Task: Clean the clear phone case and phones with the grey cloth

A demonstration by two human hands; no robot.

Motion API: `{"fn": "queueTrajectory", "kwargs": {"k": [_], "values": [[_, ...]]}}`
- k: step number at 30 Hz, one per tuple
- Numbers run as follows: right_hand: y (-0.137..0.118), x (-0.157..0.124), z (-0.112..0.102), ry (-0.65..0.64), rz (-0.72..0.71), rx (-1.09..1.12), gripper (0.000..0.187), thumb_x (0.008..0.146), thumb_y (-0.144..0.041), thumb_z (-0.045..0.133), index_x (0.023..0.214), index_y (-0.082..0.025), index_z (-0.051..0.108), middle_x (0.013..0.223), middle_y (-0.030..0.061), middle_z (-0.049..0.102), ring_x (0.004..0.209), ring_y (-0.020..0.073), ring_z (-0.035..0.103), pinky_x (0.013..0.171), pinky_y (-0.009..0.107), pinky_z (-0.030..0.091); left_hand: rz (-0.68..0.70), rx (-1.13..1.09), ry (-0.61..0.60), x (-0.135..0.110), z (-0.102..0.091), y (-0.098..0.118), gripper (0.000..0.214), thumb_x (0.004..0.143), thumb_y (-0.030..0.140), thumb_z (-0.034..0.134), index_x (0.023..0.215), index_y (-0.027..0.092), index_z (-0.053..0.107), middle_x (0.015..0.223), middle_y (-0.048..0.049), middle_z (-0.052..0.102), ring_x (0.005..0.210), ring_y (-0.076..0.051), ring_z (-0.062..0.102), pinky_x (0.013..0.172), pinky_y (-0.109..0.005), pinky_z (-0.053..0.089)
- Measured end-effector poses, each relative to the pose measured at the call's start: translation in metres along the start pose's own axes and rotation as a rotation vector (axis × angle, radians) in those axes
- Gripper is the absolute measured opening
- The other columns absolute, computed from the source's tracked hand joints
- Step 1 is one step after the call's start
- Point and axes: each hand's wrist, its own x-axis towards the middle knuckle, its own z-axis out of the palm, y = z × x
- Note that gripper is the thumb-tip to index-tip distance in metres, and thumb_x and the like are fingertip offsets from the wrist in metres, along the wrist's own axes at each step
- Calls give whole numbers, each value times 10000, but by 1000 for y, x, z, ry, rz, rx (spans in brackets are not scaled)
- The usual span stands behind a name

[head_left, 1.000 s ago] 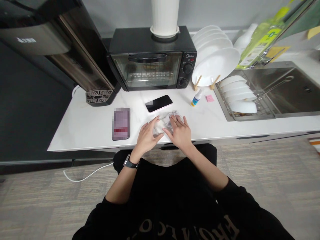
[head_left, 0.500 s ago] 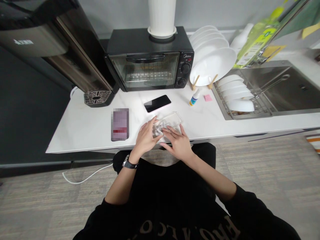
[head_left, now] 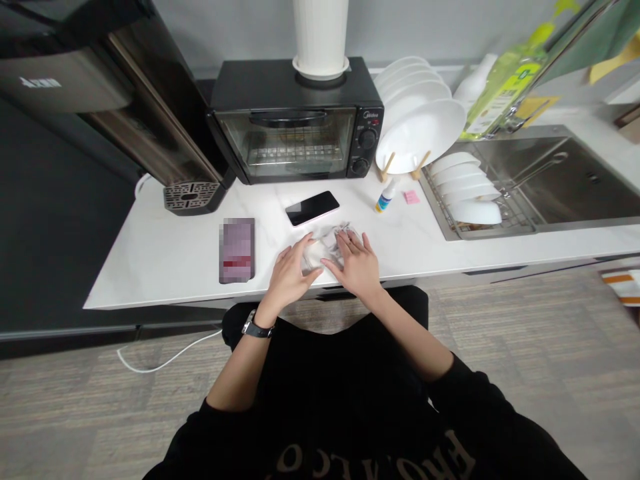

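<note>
Both my hands rest on the white counter (head_left: 165, 267) near its front edge, over a clear phone case (head_left: 350, 233) with a crumpled whitish wipe (head_left: 320, 245) on it. My left hand (head_left: 289, 277) curls round the case's left end, fingers bent against it. My right hand (head_left: 356, 265) lies flat on the wipe and case with fingers stretched out. A dark watch (head_left: 256, 328) sits on my left wrist. Most of the case is hidden under the hands.
A black phone (head_left: 312, 208) lies just behind the hands and a blurred dark box (head_left: 237, 250) to the left. Behind stand a black toaster oven (head_left: 295, 127), a drip tray (head_left: 189, 197), a small bottle (head_left: 384, 197), a pink note (head_left: 411, 197), racked plates (head_left: 423, 127) and a sink (head_left: 565, 180).
The clear case, partly uncovered half a second ago, is under my hands again. My right hand has slid forward over the wipe; my left hand has stayed at the left end.
</note>
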Motion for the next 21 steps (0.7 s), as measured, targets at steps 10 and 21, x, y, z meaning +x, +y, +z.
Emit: {"fn": "queueTrajectory", "kwargs": {"k": [10, 21], "values": [[-43, -8, 7, -83, -152, 163, 611, 1105, -574, 433, 1483, -137, 632, 1540, 147, 675, 1522, 333, 562, 1377, 660, 211, 26, 33, 36, -1, 4, -6, 874, 911, 259, 700, 1678, 238, 283, 1612, -132, 587, 1479, -316, 585, 1280, -559, 408], [18, -29, -14, 21, -127, 78, 488, 1109, -537, 478, 1431, -224, 670, 1486, 90, 724, 1468, 327, 627, 1376, 708, 128, 40, 55, 39, -1, 4, -2, 868, 946, 363, 737, 1676, 288, 274, 1594, -100, 601, 1496, -336, 559, 1282, -573, 383]]}}
